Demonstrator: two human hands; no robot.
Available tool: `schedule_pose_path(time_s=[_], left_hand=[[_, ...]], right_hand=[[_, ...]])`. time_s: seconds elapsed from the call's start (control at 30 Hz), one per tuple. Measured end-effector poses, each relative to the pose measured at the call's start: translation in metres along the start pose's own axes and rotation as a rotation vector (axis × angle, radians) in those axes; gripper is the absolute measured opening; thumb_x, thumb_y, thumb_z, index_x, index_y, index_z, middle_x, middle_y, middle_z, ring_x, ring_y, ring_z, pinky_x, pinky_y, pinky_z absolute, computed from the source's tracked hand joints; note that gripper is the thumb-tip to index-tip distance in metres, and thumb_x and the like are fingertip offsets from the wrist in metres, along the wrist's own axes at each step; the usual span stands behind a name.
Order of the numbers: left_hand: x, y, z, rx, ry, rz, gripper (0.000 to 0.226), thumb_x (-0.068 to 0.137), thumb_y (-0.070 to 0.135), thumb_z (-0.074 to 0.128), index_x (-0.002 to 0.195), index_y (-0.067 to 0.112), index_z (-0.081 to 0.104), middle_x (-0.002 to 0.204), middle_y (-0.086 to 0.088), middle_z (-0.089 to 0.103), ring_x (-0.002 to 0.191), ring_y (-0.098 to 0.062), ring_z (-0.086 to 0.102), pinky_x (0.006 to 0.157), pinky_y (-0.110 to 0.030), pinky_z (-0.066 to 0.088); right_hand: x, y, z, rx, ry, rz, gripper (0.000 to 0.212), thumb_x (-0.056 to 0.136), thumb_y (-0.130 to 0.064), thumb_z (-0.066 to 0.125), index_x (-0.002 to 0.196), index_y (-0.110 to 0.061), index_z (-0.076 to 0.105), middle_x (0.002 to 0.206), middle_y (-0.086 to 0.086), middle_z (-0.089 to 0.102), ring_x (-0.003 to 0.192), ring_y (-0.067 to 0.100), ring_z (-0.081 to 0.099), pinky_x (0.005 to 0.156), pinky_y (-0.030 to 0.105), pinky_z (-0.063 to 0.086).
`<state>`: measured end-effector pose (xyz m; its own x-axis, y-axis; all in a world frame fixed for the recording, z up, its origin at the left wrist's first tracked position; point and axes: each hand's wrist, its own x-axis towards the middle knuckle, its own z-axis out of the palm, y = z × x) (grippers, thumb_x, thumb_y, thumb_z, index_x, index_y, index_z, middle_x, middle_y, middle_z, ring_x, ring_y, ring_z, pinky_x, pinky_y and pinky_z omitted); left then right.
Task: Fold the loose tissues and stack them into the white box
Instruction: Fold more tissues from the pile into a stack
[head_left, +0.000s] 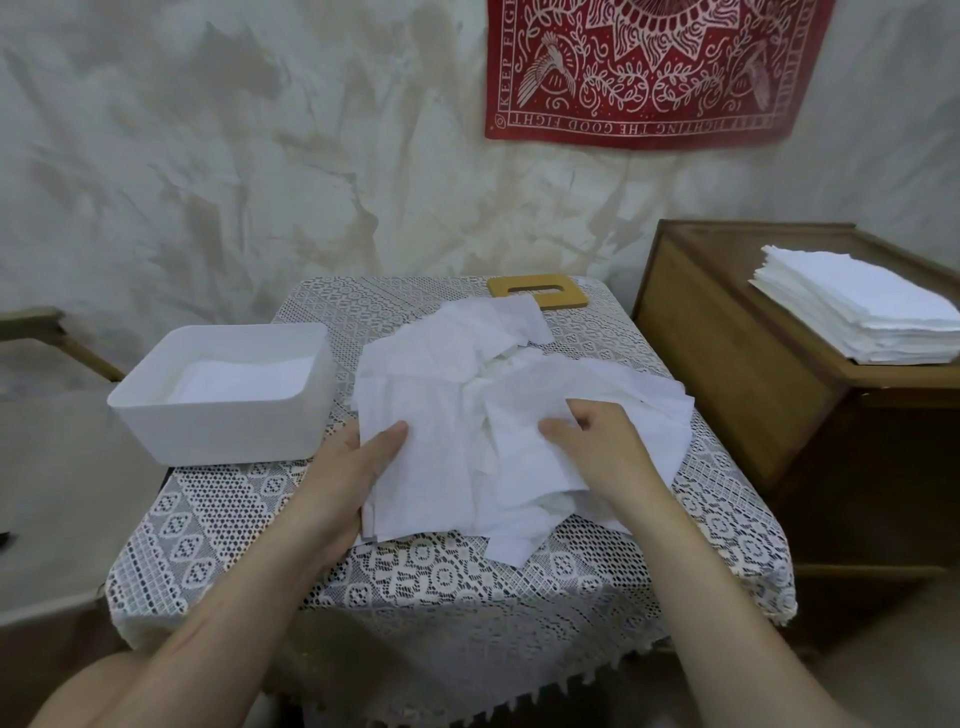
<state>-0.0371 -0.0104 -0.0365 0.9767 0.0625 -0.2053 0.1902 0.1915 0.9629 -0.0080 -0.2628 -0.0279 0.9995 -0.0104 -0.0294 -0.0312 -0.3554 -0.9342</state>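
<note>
A heap of loose white tissues (467, 384) lies spread over the middle of the lace-covered table (218, 525). My left hand (348, 467) holds the left edge of one sheet, its thumb on top and its fingers hidden underneath. My right hand (597, 441) rests on the right part of the heap, pinching a tissue between thumb and fingers. The white box (218, 421) stands at the table's left side, open at the top, with white tissue lying flat inside it.
A wooden lid with a slot (545, 293) lies at the table's far edge, partly under the tissues. A wooden cabinet (727, 364) stands to the right and carries a neat stack of white tissues (862, 306). A red cloth (649, 67) hangs on the wall.
</note>
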Motion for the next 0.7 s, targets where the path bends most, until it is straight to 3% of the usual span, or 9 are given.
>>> schedule_pose_path(time_s=[0.07, 0.17, 0.3, 0.37, 0.47, 0.57, 0.7], left_hand=[[0.001, 0.0, 0.0, -0.004, 0.005, 0.0, 0.026, 0.103, 0.024, 0.06, 0.125, 0.011, 0.066, 0.113, -0.006, 0.079, 0.103, -0.028, 0.076, 0.091, -0.052, 0.059], [0.001, 0.0, -0.001, -0.011, 0.012, -0.001, 0.025, 0.104, 0.023, 0.058, 0.126, 0.013, 0.066, 0.113, -0.005, 0.079, 0.102, -0.026, 0.076, 0.089, -0.05, 0.059], [0.002, 0.001, 0.0, -0.041, -0.017, -0.031, 0.028, 0.106, 0.022, 0.055, 0.13, 0.012, 0.064, 0.117, -0.007, 0.078, 0.107, -0.028, 0.075, 0.098, -0.053, 0.056], [0.003, 0.001, 0.0, -0.068, -0.04, -0.054, 0.031, 0.107, 0.02, 0.052, 0.135, 0.011, 0.063, 0.123, -0.009, 0.075, 0.113, -0.03, 0.072, 0.103, -0.054, 0.053], [0.001, 0.002, 0.001, -0.098, -0.086, -0.053, 0.034, 0.108, 0.02, 0.047, 0.136, 0.008, 0.063, 0.126, -0.012, 0.074, 0.117, -0.029, 0.071, 0.099, -0.047, 0.056], [-0.001, 0.004, 0.001, -0.136, -0.087, -0.049, 0.037, 0.109, 0.025, 0.045, 0.135, 0.006, 0.062, 0.125, -0.012, 0.074, 0.116, -0.027, 0.072, 0.094, -0.042, 0.06], [-0.001, 0.004, 0.003, -0.218, -0.049, -0.069, 0.042, 0.108, 0.038, 0.047, 0.137, 0.012, 0.059, 0.126, -0.007, 0.074, 0.116, -0.024, 0.071, 0.099, -0.045, 0.055]], right_hand=[[-0.001, -0.01, 0.001, 0.124, 0.005, -0.064, 0.026, 0.09, -0.025, 0.07, 0.08, -0.001, 0.065, 0.074, 0.005, 0.064, 0.073, 0.017, 0.06, 0.07, 0.035, 0.047], [-0.008, -0.026, 0.007, 0.431, -0.086, -0.036, 0.014, 0.098, -0.012, 0.066, 0.105, -0.005, 0.075, 0.102, 0.008, 0.079, 0.091, 0.023, 0.074, 0.081, 0.037, 0.059], [-0.011, -0.046, 0.027, 0.633, -0.226, 0.031, 0.021, 0.096, -0.015, 0.067, 0.115, -0.009, 0.073, 0.107, 0.009, 0.078, 0.09, 0.02, 0.075, 0.068, 0.029, 0.061], [-0.011, -0.049, 0.043, 0.604, -0.244, 0.038, 0.02, 0.096, -0.015, 0.067, 0.114, -0.011, 0.074, 0.106, 0.007, 0.079, 0.093, 0.021, 0.076, 0.072, 0.031, 0.06], [-0.009, -0.04, 0.063, 0.364, -0.158, -0.015, 0.012, 0.096, -0.016, 0.069, 0.105, -0.016, 0.076, 0.101, 0.002, 0.08, 0.096, 0.024, 0.076, 0.087, 0.041, 0.06], [-0.009, -0.032, 0.068, 0.218, -0.076, -0.061, 0.008, 0.094, -0.017, 0.07, 0.101, -0.017, 0.075, 0.095, -0.002, 0.079, 0.092, 0.02, 0.075, 0.08, 0.033, 0.058], [-0.008, -0.025, 0.068, 0.22, -0.017, -0.071, 0.007, 0.093, -0.018, 0.071, 0.097, -0.013, 0.074, 0.092, 0.005, 0.079, 0.091, 0.029, 0.074, 0.079, 0.039, 0.057]])
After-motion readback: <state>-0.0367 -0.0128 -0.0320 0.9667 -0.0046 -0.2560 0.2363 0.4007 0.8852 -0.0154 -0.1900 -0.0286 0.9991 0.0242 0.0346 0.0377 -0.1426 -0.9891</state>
